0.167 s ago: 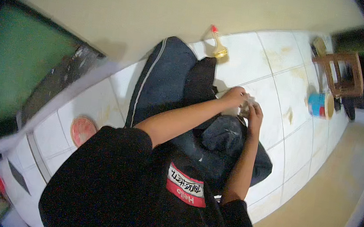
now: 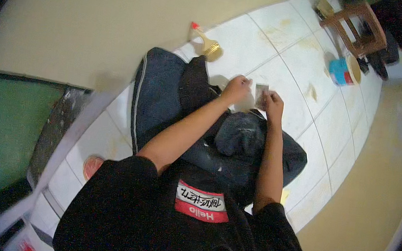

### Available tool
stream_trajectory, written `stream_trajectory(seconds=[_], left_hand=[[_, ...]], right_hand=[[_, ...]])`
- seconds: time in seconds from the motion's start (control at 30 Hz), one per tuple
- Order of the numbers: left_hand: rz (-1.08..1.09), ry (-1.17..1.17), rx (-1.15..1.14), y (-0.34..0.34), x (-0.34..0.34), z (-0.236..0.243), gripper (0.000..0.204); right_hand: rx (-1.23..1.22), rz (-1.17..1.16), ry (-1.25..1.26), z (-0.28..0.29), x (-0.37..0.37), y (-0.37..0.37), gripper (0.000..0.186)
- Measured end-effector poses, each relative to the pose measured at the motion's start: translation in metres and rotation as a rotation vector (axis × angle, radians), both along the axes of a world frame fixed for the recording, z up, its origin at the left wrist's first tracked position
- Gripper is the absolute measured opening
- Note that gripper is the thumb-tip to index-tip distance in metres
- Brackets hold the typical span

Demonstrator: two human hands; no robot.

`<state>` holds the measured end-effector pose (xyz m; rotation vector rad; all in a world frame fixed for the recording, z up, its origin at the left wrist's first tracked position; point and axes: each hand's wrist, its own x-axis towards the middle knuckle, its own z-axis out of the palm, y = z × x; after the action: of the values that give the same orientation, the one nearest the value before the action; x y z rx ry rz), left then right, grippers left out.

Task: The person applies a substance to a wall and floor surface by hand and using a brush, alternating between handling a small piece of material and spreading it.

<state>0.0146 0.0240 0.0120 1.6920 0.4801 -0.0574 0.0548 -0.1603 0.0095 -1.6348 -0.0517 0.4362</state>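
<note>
My right hand (image 2: pixel 275 105) pinches a small flat grey rectangular piece (image 2: pixel 261 91) with a paler lower part, held upright above the white tiled floor. What the piece is I cannot tell. Just to its left, my left hand (image 2: pixel 236 90) is closed with the fingertips together; whatever sits in them is too small and blurred to name. A pale, blurred patch (image 2: pixel 246 104) shows below the left fingers, its nature unclear. Both forearms reach over my bent legs in dark trousers (image 2: pixel 159 101).
Against the wall lies a paintbrush (image 2: pixel 211 47) with a red-tipped handle. Farther right stand a blue bucket (image 2: pixel 341 72) and a brown wooden stool (image 2: pixel 356 26). A round reddish lid-like disc (image 2: pixel 92 167) lies at the left. The floor tiles (image 2: pixel 289 81) carry yellowish smears.
My hands have drawn apart from one crumpled greyish thing; the grey rectangular piece now shows in my right hand. The whole view has turned and shifted.
</note>
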Motion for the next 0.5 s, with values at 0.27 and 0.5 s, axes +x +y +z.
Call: stream_trajectory(seconds=[0.27, 0.5], left_hand=[[-0.153, -0.038, 0.171, -0.032, 0.001, 0.018, 0.028], [-1.332, -0.203, 0.391, -0.042, -0.009, -0.006, 0.038]], right_hand=[[0.281, -0.614, 0.138, 0.026, 0.063, -0.087, 0.02], [-0.405, -0.156, -0.212, -0.008, 0.066, -0.059, 0.024]])
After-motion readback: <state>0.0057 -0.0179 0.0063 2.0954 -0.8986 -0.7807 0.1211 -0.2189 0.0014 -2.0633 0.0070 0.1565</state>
